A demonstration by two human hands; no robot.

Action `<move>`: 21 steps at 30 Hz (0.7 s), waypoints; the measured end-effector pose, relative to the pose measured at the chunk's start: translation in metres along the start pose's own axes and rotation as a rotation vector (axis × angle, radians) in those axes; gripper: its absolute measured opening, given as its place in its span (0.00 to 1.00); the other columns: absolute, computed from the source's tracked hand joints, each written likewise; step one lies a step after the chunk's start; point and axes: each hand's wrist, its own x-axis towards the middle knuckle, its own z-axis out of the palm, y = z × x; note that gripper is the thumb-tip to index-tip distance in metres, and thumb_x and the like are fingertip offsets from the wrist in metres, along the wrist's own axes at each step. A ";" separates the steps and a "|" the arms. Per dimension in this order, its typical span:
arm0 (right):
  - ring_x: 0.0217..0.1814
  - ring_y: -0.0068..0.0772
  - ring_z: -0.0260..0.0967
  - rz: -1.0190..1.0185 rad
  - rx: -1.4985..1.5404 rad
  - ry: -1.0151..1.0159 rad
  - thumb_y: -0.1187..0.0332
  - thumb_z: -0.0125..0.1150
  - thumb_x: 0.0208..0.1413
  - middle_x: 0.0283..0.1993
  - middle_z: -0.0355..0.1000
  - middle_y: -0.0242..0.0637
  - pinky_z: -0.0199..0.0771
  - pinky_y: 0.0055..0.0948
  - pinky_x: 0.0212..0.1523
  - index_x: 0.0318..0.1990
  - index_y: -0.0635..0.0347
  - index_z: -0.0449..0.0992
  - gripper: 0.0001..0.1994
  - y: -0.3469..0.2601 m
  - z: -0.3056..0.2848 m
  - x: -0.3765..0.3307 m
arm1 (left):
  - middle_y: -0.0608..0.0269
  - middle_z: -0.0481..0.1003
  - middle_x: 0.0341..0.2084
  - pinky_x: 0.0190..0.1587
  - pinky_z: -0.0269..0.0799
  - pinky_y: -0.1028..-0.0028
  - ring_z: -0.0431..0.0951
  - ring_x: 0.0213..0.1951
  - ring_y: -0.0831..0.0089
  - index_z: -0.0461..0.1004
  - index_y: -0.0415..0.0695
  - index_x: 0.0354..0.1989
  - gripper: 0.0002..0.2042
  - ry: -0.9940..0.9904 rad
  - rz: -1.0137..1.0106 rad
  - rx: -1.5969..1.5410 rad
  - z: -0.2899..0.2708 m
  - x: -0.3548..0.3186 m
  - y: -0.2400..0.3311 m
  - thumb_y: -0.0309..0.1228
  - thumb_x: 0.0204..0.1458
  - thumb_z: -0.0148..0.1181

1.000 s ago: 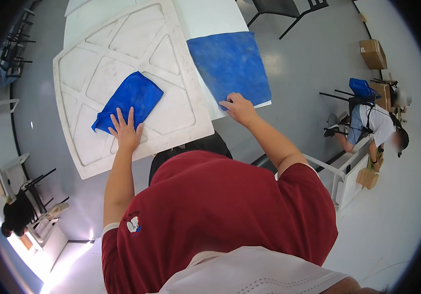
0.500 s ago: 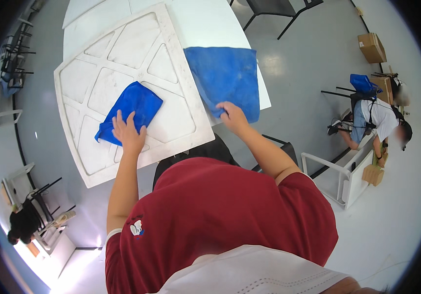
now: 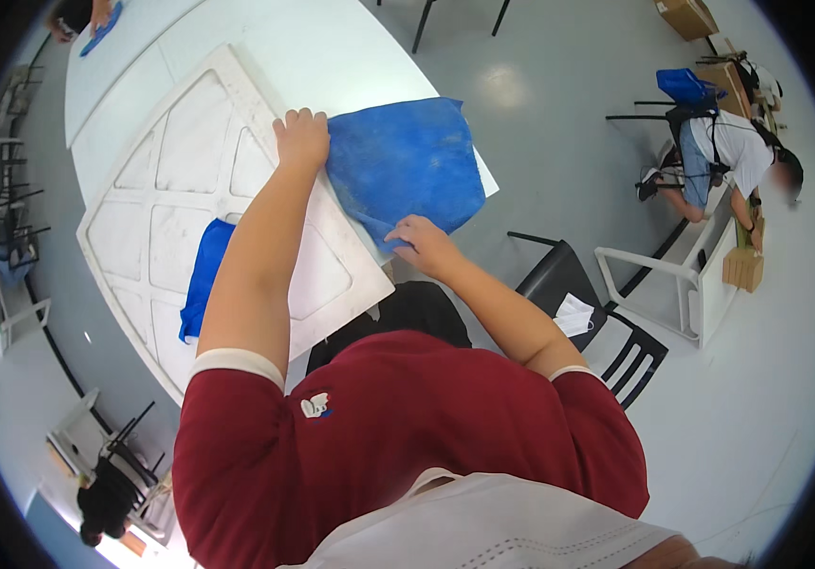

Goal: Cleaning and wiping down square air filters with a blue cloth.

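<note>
A large blue cloth point(image 3: 407, 156) is spread over the white table, beside the right edge of a white ribbed panel point(image 3: 189, 213). My right hand point(image 3: 424, 247) pinches the cloth's near edge, close to the panel's near right corner. Farther off, my left hand point(image 3: 302, 139) has its fingers curled at the cloth's far left corner, above the panel's edge. My left thumb is hidden. On the panel lies a smaller, crumpled blue cloth point(image 3: 203, 277), partly covered by my left forearm.
The white table point(image 3: 322, 47) runs under the panel. At its far left another person's hand point(image 3: 101, 13) is on a blue cloth point(image 3: 102, 30). A black chair point(image 3: 559, 275) with a white mask point(image 3: 574, 316) stands at my right. A person point(image 3: 725, 142) bends over farther right.
My left hand has left the crumpled cloth and moved far and right to the large cloth's far left corner. My right hand stays at that cloth's near edge. The view has shifted.
</note>
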 end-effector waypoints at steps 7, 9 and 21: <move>0.33 0.25 0.64 0.335 0.300 0.560 0.72 0.55 0.46 0.30 0.67 0.33 0.64 0.22 0.37 0.37 0.61 0.74 0.09 -0.004 -0.094 0.014 | 0.54 0.74 0.26 0.35 0.68 0.67 0.74 0.30 0.62 0.70 0.39 0.29 0.12 -0.068 -0.119 -0.868 -0.032 0.055 -0.013 0.35 0.41 0.56; 0.32 0.20 0.63 0.361 0.418 0.728 0.71 0.54 0.50 0.29 0.68 0.30 0.63 0.19 0.37 0.37 0.64 0.73 0.08 -0.014 -0.129 0.027 | 0.59 0.72 0.25 0.31 0.67 0.75 0.72 0.28 0.73 0.69 0.36 0.33 0.13 -0.057 -0.193 -1.249 -0.069 0.068 -0.022 0.32 0.42 0.58; 0.36 0.34 0.66 -0.166 -0.007 0.634 0.78 0.55 0.43 0.31 0.69 0.36 0.65 0.27 0.38 0.35 0.58 0.74 0.09 -0.030 -0.117 0.017 | 0.67 0.70 0.24 0.28 0.65 0.81 0.67 0.26 0.82 0.73 0.40 0.36 0.09 -0.135 -0.083 -1.145 -0.125 -0.032 -0.084 0.31 0.49 0.52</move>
